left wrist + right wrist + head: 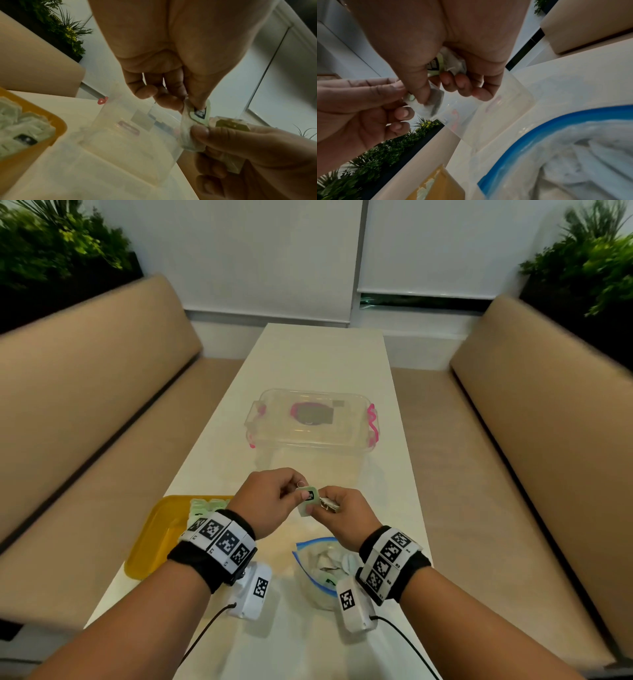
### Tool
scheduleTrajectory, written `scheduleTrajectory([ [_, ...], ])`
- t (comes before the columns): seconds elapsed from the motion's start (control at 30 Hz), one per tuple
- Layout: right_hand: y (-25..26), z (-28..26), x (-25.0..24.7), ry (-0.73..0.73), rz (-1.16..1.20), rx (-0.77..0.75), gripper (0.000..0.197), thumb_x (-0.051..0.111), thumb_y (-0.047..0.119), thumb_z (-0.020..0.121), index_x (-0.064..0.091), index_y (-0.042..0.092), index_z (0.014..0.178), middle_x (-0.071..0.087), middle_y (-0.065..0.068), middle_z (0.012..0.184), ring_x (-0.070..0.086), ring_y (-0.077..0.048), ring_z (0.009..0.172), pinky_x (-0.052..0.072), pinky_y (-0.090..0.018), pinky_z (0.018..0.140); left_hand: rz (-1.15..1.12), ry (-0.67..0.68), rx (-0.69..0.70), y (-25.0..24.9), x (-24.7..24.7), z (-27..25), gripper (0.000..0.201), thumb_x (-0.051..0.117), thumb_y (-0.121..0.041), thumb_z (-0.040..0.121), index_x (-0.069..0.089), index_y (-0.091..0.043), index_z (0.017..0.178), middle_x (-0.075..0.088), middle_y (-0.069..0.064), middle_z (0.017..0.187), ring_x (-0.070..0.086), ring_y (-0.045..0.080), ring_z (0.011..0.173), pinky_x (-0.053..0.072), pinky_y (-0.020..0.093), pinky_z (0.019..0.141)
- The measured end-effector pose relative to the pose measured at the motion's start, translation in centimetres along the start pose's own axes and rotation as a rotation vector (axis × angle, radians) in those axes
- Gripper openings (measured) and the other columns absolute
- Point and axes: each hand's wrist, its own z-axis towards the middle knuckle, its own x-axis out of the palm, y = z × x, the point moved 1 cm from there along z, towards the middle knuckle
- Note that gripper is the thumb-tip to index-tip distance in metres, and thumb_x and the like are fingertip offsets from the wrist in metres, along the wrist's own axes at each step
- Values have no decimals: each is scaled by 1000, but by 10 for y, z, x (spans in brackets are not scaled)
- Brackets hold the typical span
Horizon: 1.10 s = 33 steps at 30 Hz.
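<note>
Both hands hold one small tea bag sachet (pixel 306 501) with a green and black label above the table's near half. My left hand (pixel 294 493) pinches its top edge between thumb and fingers, as the left wrist view shows (pixel 186 106). From the right, my right hand (pixel 314 509) pinches the lower part of the sachet (pixel 426 106) with the thumb. The right hand's (pixel 435 89) curled fingers also hold more sachets (pixel 452 63) against the palm. In the left wrist view the sachet's label (pixel 200 115) faces the camera.
A yellow tray (pixel 154 539) with several sachets (pixel 205 505) lies at the near left. A blue-rimmed zip bag (pixel 320 542) holding more of them lies under my right wrist. A clear lidded box (pixel 308 422) with pink latches stands mid-table. Benches flank the table.
</note>
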Motion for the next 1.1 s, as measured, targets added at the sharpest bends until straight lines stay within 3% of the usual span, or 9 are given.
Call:
scheduleTrajectory([
  [0.2, 19, 15, 31, 0, -6, 53, 14, 75, 27, 84, 76, 13, 85, 70, -8, 88, 63, -18, 78, 51, -34, 76, 59, 14, -13, 22, -37, -3, 3, 69, -28, 89, 68, -30, 90, 66, -9, 77, 61, 8, 75, 45, 15, 67],
  [0.27, 26, 20, 39, -30, 7, 23, 5, 74, 20, 86, 75, 16, 86, 70, -1, 81, 61, -9, 70, 51, -27, 67, 103, 59, -7, 28, -50, -2, 4, 68, -28, 89, 69, -30, 93, 64, -11, 75, 60, 8, 73, 47, 21, 68],
  [0.37, 34, 26, 56, -15, -28, 17, 2, 74, 15, 84, 73, 14, 85, 63, 10, 67, 50, 1, 53, 39, -14, 55, 157, 125, -9, 41, -67, -3, 3, 70, -30, 86, 67, -31, 86, 59, -14, 71, 57, 7, 67, 47, 24, 66],
  [0.5, 38, 30, 83, 62, -78, 87, 10, 73, 24, 85, 70, 19, 94, 67, 0, 78, 54, -9, 64, 47, -27, 65, 234, 182, -44, 66, -88, -5, 6, 71, -34, 84, 65, -33, 82, 62, -16, 80, 55, 1, 68, 40, 19, 64],
  [0.6, 46, 31, 101, 84, -57, 136, 23, 59, 18, 93, 51, 18, 114, 53, -1, 78, 48, -14, 63, 42, -24, 61, 356, 220, -85, 90, -107, -4, 5, 70, -34, 85, 65, -34, 84, 65, -14, 87, 58, 6, 80, 44, 23, 71],
  [0.73, 46, 33, 116, 81, 35, 241, 12, 46, 10, 93, 37, 16, 98, 44, -4, 78, 39, -20, 68, 36, -31, 61, 515, 369, -168, 123, -119, -9, 9, 71, -31, 86, 67, -26, 91, 61, -13, 83, 57, 9, 79, 40, 22, 68],
  [0.9, 48, 36, 132, 85, 37, 212, 11, 55, 10, 89, 52, 19, 82, 55, -1, 73, 50, -18, 64, 41, -30, 61, 678, 621, -272, 158, -104, -16, 20, 74, -29, 84, 70, -18, 100, 65, -3, 93, 58, 16, 83, 47, 25, 74],
  [1.0, 50, 34, 140, 80, -5, 131, 12, 66, 16, 89, 59, 21, 81, 66, -3, 78, 61, -18, 70, 52, -33, 64, 746, 643, -290, 168, -95, -12, 21, 74, -30, 83, 72, -19, 100, 70, 0, 102, 62, 18, 88, 49, 26, 74],
  [1.1, 46, 32, 144, 42, -19, 148, 10, 72, 19, 86, 68, 22, 78, 73, -7, 80, 68, -22, 76, 57, -38, 74, 785, 590, -310, 169, -89, -5, 24, 73, -34, 83, 72, -16, 99, 71, 3, 98, 67, 21, 87, 55, 31, 76],
])
